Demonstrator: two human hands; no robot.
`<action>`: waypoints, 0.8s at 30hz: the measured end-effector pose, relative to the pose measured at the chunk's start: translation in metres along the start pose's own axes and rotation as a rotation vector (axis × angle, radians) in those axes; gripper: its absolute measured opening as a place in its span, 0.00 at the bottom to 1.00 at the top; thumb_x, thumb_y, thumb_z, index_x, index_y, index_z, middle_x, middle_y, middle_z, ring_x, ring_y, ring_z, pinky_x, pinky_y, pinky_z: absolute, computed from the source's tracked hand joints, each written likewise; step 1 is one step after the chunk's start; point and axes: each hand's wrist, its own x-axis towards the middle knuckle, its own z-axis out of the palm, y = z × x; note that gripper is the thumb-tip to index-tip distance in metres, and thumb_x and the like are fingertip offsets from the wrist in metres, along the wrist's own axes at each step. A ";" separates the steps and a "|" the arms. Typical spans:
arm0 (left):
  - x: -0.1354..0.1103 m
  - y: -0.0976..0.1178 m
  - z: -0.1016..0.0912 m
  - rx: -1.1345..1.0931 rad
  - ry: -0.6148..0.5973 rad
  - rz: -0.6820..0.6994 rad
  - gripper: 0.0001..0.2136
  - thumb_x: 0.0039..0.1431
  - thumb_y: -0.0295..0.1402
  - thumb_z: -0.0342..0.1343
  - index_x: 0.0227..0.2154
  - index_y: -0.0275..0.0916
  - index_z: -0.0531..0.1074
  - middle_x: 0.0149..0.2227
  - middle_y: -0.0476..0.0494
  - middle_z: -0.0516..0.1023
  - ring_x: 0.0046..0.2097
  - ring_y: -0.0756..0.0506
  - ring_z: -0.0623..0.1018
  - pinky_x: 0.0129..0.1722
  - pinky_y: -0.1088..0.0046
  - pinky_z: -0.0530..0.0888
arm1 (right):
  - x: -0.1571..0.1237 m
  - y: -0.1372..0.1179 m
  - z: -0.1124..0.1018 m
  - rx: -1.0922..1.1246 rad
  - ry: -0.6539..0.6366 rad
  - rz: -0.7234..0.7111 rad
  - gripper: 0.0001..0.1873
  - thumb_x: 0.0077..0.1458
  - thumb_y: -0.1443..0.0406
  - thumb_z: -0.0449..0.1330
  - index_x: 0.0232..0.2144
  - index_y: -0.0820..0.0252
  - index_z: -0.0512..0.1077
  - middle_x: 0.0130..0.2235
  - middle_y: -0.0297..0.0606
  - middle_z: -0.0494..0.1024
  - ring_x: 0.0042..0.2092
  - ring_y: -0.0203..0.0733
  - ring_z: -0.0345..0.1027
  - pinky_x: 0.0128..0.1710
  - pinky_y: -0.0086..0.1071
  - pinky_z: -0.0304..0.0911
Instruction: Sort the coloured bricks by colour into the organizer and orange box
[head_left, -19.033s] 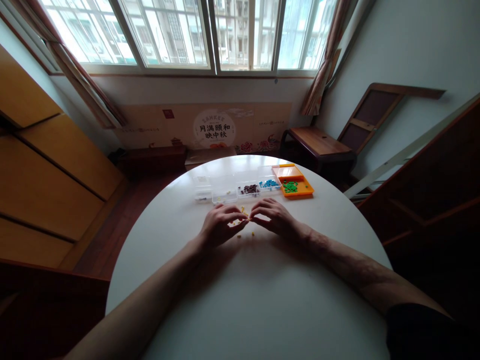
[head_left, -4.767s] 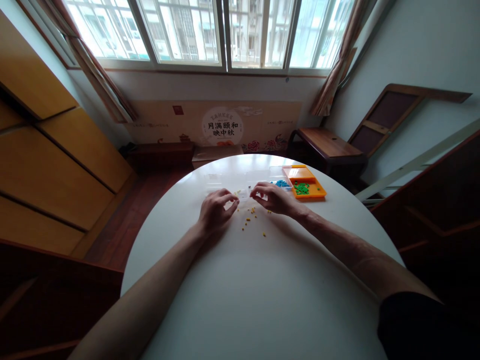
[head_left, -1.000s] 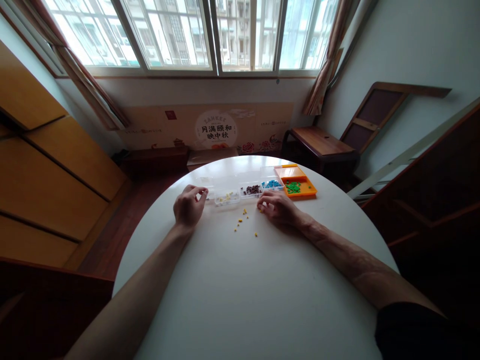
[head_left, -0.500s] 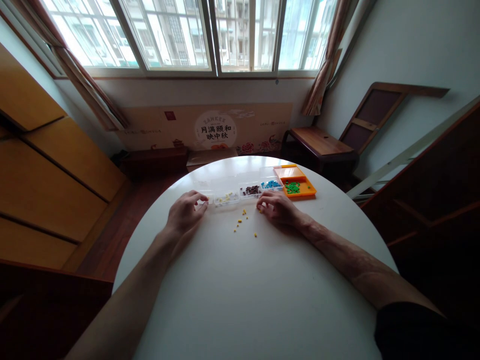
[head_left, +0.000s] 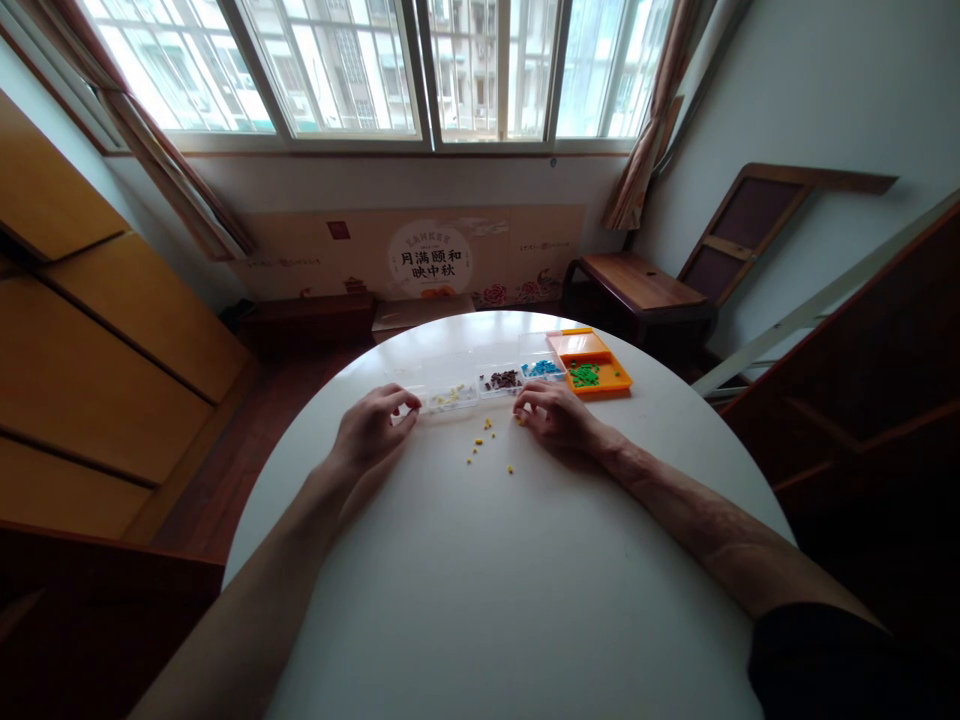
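Observation:
My left hand (head_left: 375, 427) is at the left end of a row of clear plastic boxes, its thumb and index finger pinched together; what is between them, if anything, is too small to make out. Beside it, a clear box (head_left: 454, 402) contains pale yellow bits. My right hand (head_left: 556, 415) rests on the table with curled fingers, a small yellow piece (head_left: 520, 421) at its fingertips. Between the hands lie several loose yellow pieces (head_left: 479, 442). Further right are dark brown pieces (head_left: 501, 381) and blue pieces (head_left: 541, 369) in clear boxes.
An orange box (head_left: 616, 378) with its lid raised holds green pieces (head_left: 585, 376) at the right end of the row. All of it stands on a round white table (head_left: 480, 580). Beyond the table are a wooden chair (head_left: 637, 280) and a printed cardboard panel (head_left: 300, 240).
My left hand has shifted very slightly to the right, and the yellowish bit seen near its fingertips no longer shows. My right hand stays in place.

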 end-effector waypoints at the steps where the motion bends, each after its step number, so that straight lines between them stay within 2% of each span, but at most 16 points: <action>1: 0.000 0.000 0.000 0.002 0.000 0.003 0.07 0.66 0.37 0.59 0.38 0.46 0.82 0.43 0.47 0.85 0.36 0.45 0.81 0.34 0.70 0.74 | 0.000 0.000 0.000 -0.002 -0.001 0.002 0.06 0.66 0.70 0.65 0.36 0.55 0.80 0.41 0.39 0.82 0.43 0.45 0.75 0.48 0.39 0.70; 5: 0.002 0.002 -0.002 0.021 0.029 0.010 0.08 0.68 0.37 0.59 0.39 0.45 0.83 0.43 0.47 0.85 0.35 0.46 0.80 0.35 0.69 0.74 | 0.000 0.001 0.000 -0.005 -0.009 0.003 0.06 0.67 0.70 0.65 0.37 0.54 0.80 0.41 0.39 0.83 0.44 0.45 0.76 0.49 0.39 0.70; 8: 0.003 0.011 -0.004 0.024 0.101 0.019 0.09 0.71 0.39 0.59 0.40 0.44 0.83 0.43 0.46 0.85 0.32 0.47 0.79 0.36 0.68 0.74 | 0.000 -0.001 0.000 -0.015 -0.012 -0.007 0.05 0.66 0.69 0.66 0.38 0.54 0.80 0.41 0.39 0.83 0.44 0.46 0.76 0.49 0.39 0.69; 11: 0.002 0.024 0.000 -0.040 0.133 0.114 0.10 0.73 0.40 0.59 0.41 0.44 0.83 0.44 0.45 0.85 0.34 0.47 0.79 0.38 0.68 0.75 | 0.001 -0.001 0.000 -0.029 -0.012 -0.019 0.05 0.65 0.70 0.66 0.38 0.54 0.80 0.42 0.39 0.83 0.45 0.46 0.76 0.50 0.40 0.69; 14: 0.000 0.039 0.012 -0.089 0.048 0.281 0.09 0.73 0.40 0.61 0.41 0.45 0.84 0.44 0.45 0.86 0.37 0.46 0.82 0.41 0.67 0.76 | 0.001 -0.001 0.000 -0.033 -0.012 -0.019 0.06 0.64 0.71 0.66 0.37 0.55 0.80 0.41 0.39 0.82 0.45 0.46 0.76 0.49 0.39 0.69; 16: -0.002 0.047 0.020 -0.114 0.010 0.342 0.08 0.72 0.41 0.63 0.41 0.45 0.84 0.44 0.44 0.86 0.41 0.43 0.84 0.43 0.66 0.77 | 0.001 -0.001 0.000 -0.032 -0.009 -0.021 0.06 0.65 0.70 0.66 0.37 0.55 0.80 0.41 0.39 0.82 0.44 0.45 0.75 0.48 0.38 0.69; 19: -0.004 0.056 0.027 -0.170 -0.033 0.336 0.07 0.70 0.41 0.66 0.41 0.45 0.85 0.44 0.44 0.86 0.42 0.43 0.84 0.43 0.66 0.77 | 0.001 -0.002 0.000 -0.034 -0.004 -0.021 0.06 0.66 0.70 0.65 0.37 0.55 0.80 0.40 0.39 0.82 0.44 0.45 0.75 0.48 0.38 0.69; 24: -0.007 0.066 0.025 -0.250 -0.148 0.278 0.06 0.67 0.40 0.68 0.40 0.46 0.86 0.44 0.45 0.86 0.41 0.44 0.83 0.43 0.68 0.76 | 0.001 -0.002 0.001 -0.033 0.001 -0.019 0.05 0.66 0.70 0.66 0.36 0.55 0.80 0.40 0.38 0.81 0.42 0.44 0.75 0.47 0.37 0.69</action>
